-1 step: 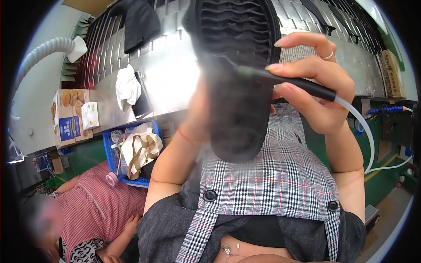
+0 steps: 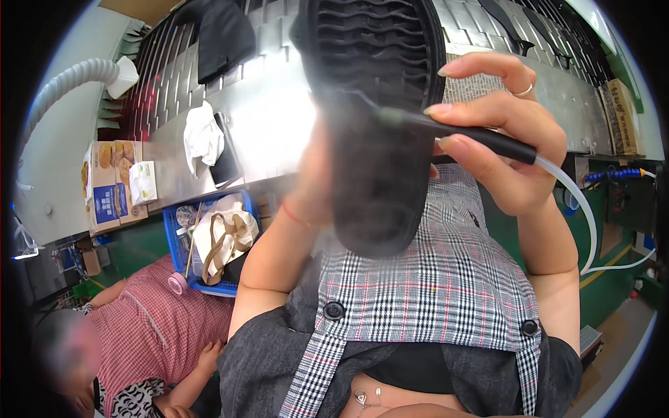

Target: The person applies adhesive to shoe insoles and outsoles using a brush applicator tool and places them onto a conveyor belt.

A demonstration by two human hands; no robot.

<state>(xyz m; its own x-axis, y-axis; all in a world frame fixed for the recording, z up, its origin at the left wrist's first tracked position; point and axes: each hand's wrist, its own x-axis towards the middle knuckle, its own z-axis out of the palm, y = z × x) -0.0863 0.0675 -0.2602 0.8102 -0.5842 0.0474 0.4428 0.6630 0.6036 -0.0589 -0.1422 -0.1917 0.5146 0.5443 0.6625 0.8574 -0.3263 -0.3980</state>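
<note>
A long black shoe sole (image 2: 373, 42) is held up close in front of me, its wavy ridges facing up. My left hand (image 2: 315, 181) is closed around it from the left and beneath. Most of those fingers are hidden behind the sole, and a fingertip shows at its right edge. My right hand (image 2: 505, 132) pinches a slim black pen-like tool (image 2: 488, 139) with a thin bent tip. That tip lies over the middle of the sole. A pale flexible hose (image 2: 582, 202) runs from the tool's rear end. Whitish haze blurs the sole's near half.
Behind the sole is a metal bench with a slatted conveyor (image 2: 167, 76) carrying black pieces (image 2: 226, 42). A white cloth (image 2: 203, 139), cardboard boxes (image 2: 111, 188) and a ribbed grey duct (image 2: 77, 76) are on the left. Below stands a blue basket (image 2: 174, 244); a co-worker in red check (image 2: 157, 313) sits nearby.
My right hand and the pen-like tool have shifted very slightly to the right. Everything else looks the same.
</note>
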